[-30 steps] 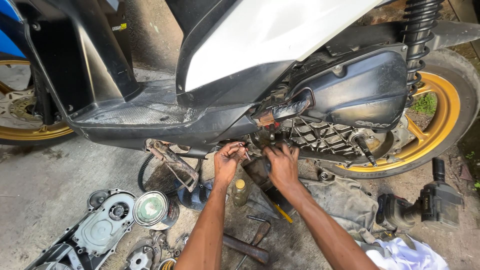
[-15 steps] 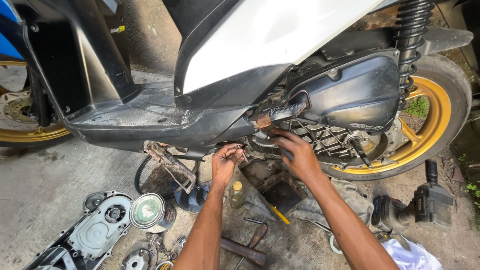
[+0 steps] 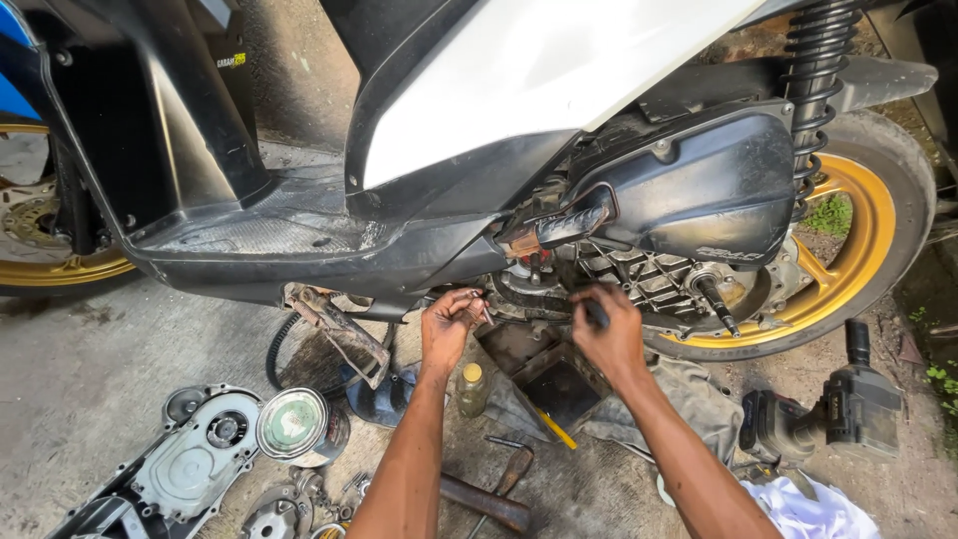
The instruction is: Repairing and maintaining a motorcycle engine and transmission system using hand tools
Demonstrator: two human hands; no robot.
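Note:
A scooter [image 3: 559,90] with black and white panels stands on concrete, its transmission side open below the black air box [image 3: 699,190]. My left hand [image 3: 449,324] is under the engine, fingers pinched on a small metal part. My right hand [image 3: 607,334] is raised to the open crankcase [image 3: 649,279], gripping a dark tool handle that points into the engine. A dark drain tray [image 3: 544,369] sits on the ground beneath both hands. A bare shaft [image 3: 717,299] sticks out near the rear wheel.
A removed grey transmission cover [image 3: 190,464] and a round pulley [image 3: 292,424] lie at lower left. A small oil bottle [image 3: 472,389], a hammer [image 3: 489,499], a power tool [image 3: 828,414] and a white cloth [image 3: 798,509] lie nearby. The gold rear wheel [image 3: 858,240] is at right.
My right hand has risen from the drain tray up to the open crankcase. My left hand has stayed under the engine. The view has shifted slightly.

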